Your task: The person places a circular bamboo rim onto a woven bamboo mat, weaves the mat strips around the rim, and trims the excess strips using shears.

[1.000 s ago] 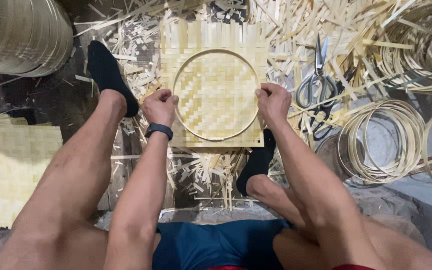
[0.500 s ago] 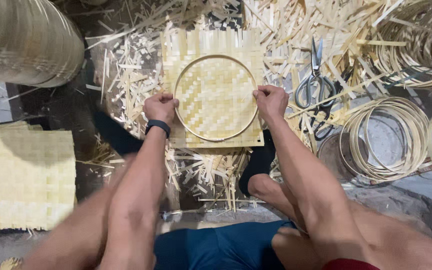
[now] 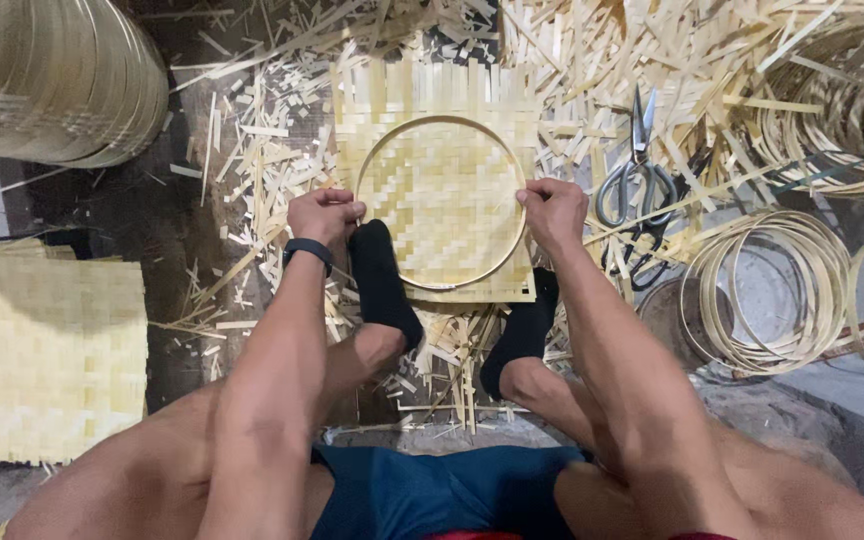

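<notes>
A square woven bamboo mat (image 3: 439, 90) lies on the floor in front of me, with a thin round bamboo hoop (image 3: 422, 122) resting on it. My left hand (image 3: 324, 215), with a dark band on the wrist, pinches the hoop's left side against the mat. On the hoop's right side my right hand (image 3: 554, 212) grips the rim the same way. My two feet in black socks (image 3: 382, 282) press on the mat's near edge, one on each side.
Scissors (image 3: 637, 180) lie among bamboo offcuts right of the mat. Loose bamboo hoops (image 3: 772, 290) are piled at right. A stack of hoops (image 3: 52, 80) stands at upper left, and another woven mat (image 3: 42, 360) lies at left.
My left leg has swung in from the left, and its foot now rests on the mat's near left edge. Both hands stay on the hoop.
</notes>
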